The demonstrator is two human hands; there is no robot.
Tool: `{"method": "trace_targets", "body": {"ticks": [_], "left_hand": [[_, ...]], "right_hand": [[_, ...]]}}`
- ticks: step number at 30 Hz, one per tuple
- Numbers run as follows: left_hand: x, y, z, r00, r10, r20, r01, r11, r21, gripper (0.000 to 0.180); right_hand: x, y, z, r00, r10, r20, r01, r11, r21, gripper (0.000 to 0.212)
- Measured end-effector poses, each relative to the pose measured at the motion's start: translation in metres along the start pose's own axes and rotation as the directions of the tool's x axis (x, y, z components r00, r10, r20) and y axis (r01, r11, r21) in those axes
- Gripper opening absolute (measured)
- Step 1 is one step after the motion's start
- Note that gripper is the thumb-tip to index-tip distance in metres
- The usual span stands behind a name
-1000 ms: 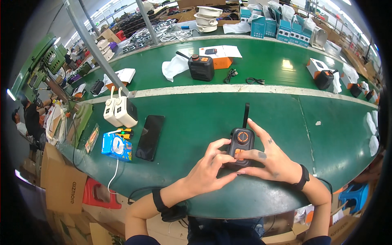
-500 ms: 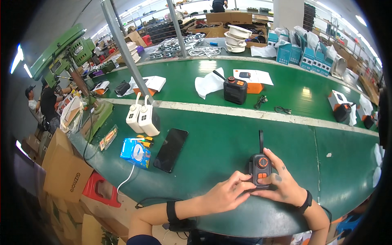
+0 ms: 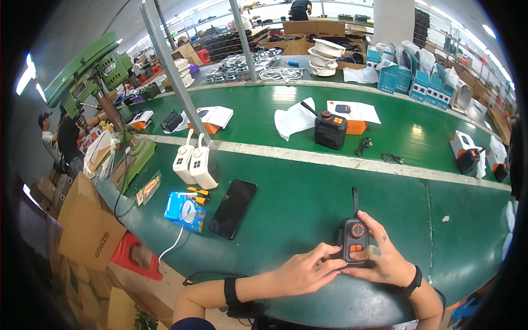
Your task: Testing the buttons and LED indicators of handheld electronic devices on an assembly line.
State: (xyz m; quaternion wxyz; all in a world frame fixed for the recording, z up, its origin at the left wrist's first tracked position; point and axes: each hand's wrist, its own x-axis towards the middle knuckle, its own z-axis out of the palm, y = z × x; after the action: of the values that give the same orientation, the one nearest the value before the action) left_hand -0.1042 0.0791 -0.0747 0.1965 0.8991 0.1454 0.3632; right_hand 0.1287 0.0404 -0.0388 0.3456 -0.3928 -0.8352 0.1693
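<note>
One black device (image 3: 358, 233), lower right of frame, sits slightly lower than before: right hand (image 3: 385, 262) gripping, finger still at orange buttons (image 3: 356, 248); left hand (image 3: 308, 273) half-curled alongside, grip unclear; handling continues.

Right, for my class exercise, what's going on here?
A person at a green bench handles a black device. Their right hand holds its right side, one finger at its orange buttons; the left hand is at its lower left edge. A black phone and two cream devices sit farther left.
</note>
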Motion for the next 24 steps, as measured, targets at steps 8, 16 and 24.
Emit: {"method": "trace_targets", "body": {"ticks": [8,16,24], "left_hand": [[-0.001,-0.002,-0.005,1.000,0.012,-0.002,-0.012,1.000,0.021,0.041],[0.019,0.040,-0.133,0.845,0.238,-0.479,-0.070,0.937,0.343,0.031],[0.062,0.052,-0.155,0.762,0.303,-0.572,-0.212,0.952,0.221,0.032]], "right_hand": [[0.002,-0.002,0.003,1.000,-0.005,-0.007,0.005,1.000,-0.006,0.038],[0.005,-0.004,0.000,0.996,-0.077,-0.047,0.075,0.996,-0.039,0.032],[-0.001,-0.007,-0.001,0.998,-0.048,-0.032,0.046,0.998,-0.042,0.030]]}}
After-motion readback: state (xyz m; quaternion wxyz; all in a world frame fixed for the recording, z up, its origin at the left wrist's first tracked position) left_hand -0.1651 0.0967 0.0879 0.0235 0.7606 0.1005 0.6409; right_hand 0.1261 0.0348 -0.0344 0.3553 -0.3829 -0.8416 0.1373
